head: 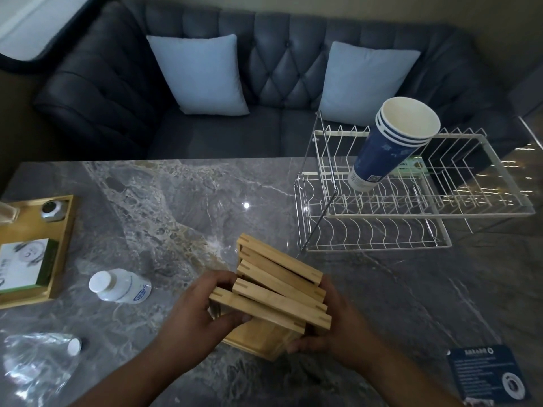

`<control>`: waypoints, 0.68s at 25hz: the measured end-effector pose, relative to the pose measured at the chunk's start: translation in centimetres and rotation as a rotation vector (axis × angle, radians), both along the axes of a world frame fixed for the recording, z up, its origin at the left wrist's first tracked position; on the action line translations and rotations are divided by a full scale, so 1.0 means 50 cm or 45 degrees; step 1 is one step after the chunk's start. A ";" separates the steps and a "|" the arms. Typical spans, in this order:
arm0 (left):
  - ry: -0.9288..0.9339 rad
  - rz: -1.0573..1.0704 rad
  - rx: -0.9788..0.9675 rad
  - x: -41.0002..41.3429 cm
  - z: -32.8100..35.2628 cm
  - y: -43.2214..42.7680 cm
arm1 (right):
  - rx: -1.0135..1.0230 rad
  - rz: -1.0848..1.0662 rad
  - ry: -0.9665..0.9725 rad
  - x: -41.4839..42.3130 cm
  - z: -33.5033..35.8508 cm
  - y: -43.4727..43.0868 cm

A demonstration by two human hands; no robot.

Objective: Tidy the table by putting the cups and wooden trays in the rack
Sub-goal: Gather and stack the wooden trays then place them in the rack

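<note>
Left hand point(199, 312) and right hand point(332, 330) grip a fanned stack of wooden trays point(282, 286) between them, low over the near middle of the bench point(176, 201).
Each hand's fingers curl round one end of the stack, the left hand on the left ends and the right hand on the right side and lower corner. The trays stand on edge and splay apart; whether the lowest one touches the bench cannot be told. A white wire rack point(379, 248) stands at the far right of the bench, apart from the trays, and a nested stack of blue paper cups point(388, 142) leans tilted in its upper tier, mouths upward. A white bottle point(120, 286) lies on its side left of the hands.
</note>
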State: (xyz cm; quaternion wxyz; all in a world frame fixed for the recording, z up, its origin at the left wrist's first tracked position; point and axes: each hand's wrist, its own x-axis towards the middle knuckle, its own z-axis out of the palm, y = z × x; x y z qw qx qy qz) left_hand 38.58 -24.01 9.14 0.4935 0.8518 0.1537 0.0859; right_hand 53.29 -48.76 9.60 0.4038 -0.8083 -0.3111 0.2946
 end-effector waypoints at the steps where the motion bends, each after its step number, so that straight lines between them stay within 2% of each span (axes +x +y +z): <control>1: 0.005 -0.024 0.027 0.000 0.005 0.004 | -0.001 0.000 0.010 -0.001 0.000 -0.001; 8: 0.049 -0.159 -0.034 0.001 0.019 0.022 | -0.009 0.075 0.090 -0.009 0.007 0.004; 13: 0.040 -0.145 0.008 -0.010 0.011 0.020 | -0.053 0.145 0.071 0.000 0.023 0.007; 17: 0.039 -0.124 0.028 -0.003 0.013 0.019 | 0.046 0.133 0.253 0.014 0.032 0.013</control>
